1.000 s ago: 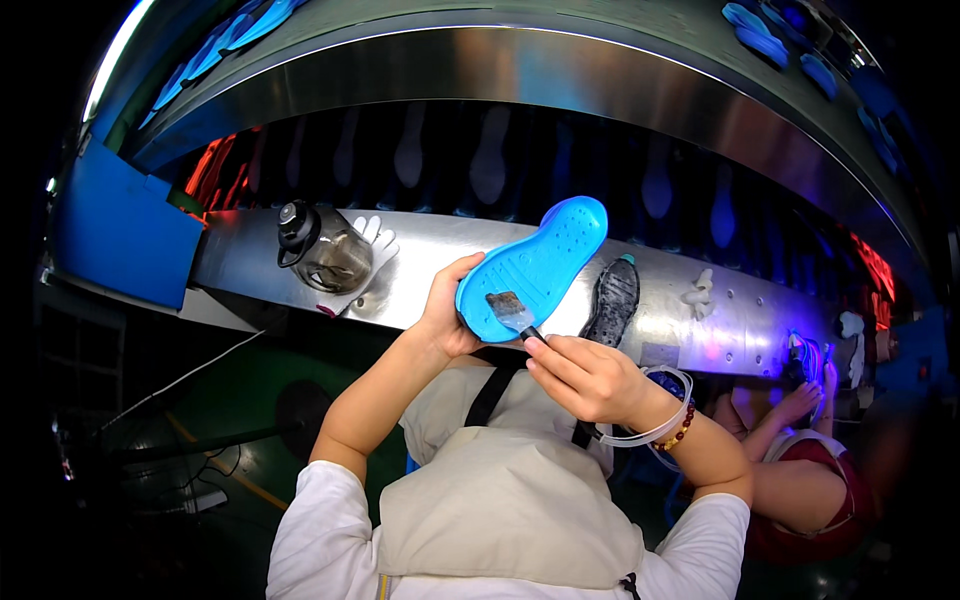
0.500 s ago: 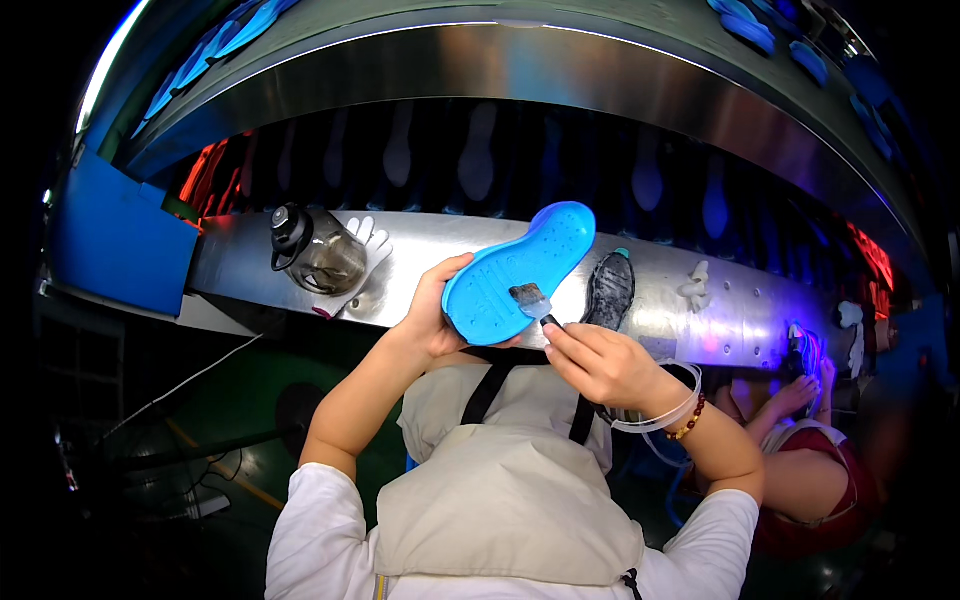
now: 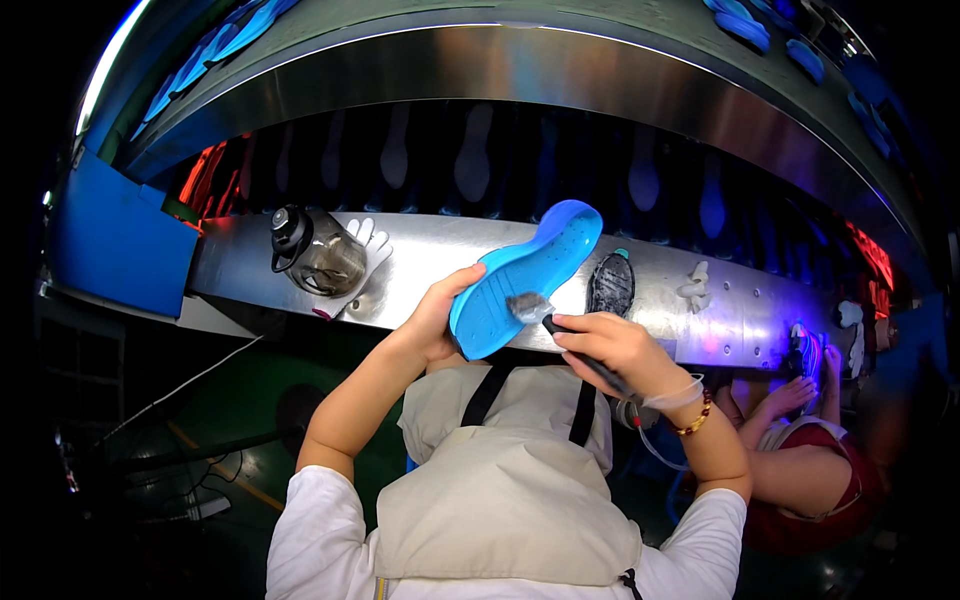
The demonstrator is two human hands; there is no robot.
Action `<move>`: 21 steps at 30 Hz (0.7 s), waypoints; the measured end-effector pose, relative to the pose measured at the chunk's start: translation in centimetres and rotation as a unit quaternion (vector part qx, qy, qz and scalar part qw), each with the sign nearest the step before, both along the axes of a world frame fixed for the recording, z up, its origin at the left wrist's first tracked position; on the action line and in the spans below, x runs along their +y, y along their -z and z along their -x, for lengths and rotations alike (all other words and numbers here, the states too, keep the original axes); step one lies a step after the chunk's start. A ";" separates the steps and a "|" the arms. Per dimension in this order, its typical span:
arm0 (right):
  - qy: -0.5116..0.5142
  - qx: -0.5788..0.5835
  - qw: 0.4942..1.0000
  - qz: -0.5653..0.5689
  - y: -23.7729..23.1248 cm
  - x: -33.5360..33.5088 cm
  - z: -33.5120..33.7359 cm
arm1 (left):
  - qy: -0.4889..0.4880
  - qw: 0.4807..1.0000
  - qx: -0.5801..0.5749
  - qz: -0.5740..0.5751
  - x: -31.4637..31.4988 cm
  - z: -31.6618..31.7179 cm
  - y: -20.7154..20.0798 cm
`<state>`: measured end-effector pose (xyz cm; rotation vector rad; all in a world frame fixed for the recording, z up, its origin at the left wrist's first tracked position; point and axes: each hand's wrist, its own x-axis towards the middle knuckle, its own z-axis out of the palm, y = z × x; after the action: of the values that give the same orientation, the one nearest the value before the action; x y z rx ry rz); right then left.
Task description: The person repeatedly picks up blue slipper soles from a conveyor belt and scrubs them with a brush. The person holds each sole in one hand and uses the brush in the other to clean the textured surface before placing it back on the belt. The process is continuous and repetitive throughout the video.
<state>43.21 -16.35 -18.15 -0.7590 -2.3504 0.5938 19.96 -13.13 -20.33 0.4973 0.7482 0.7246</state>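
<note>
Your left hand (image 3: 436,318) grips the blue sole (image 3: 558,245) at the table (image 3: 425,236); your right hand (image 3: 628,352) grips a brush (image 3: 528,307) over it; likely mid-brushing, the next stroke calls for a steady sole.

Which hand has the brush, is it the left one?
No, the brush is in the right hand, while the left hand holds the blue sole.

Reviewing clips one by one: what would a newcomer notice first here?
Likely the bright blue shoe sole mid-picture, gripped by the left hand, with a brush in the right hand over it. Next, probably the red glow at both ends of the dark opening behind the metal bench.
</note>
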 end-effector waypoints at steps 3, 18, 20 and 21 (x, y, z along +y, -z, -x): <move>-0.017 0.108 0.978 0.180 -1.1 0.6 -0.4 | 0.023 0.999 0.015 -0.019 0.0 0.0 0.5; 0.166 0.213 0.928 0.256 2.0 1.3 2.2 | 0.023 0.995 -0.024 -0.091 0.7 0.0 2.1; 0.182 0.225 0.924 0.249 2.3 1.4 2.2 | 0.021 0.995 -0.037 -0.095 0.7 0.2 2.2; 0.183 0.225 0.924 0.248 2.4 1.4 2.2 | 0.020 0.993 -0.052 -0.099 0.7 0.2 2.1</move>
<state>41.02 -14.98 -20.59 -1.1123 -1.5941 1.0815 19.75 -12.45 -22.47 0.6491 0.5704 0.7847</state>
